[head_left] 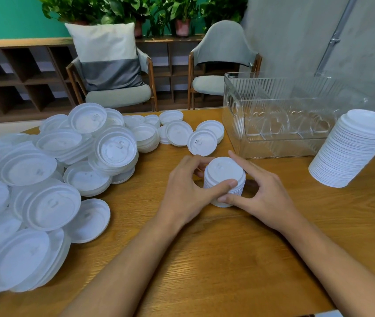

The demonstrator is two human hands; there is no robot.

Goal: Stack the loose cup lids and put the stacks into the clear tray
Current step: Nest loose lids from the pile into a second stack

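Short white lid stack [224, 177] stands upright on table [227, 259], just left of clear tray [234, 115]. Left hand [185, 193] & right hand [262, 191] both wrap it, fingers curled round its sides.

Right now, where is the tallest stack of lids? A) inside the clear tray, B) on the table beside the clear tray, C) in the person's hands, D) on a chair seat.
B: the tall stack stands on the wooden table just outside the clear tray, while the left hand and right hand hold only a shorter stack.
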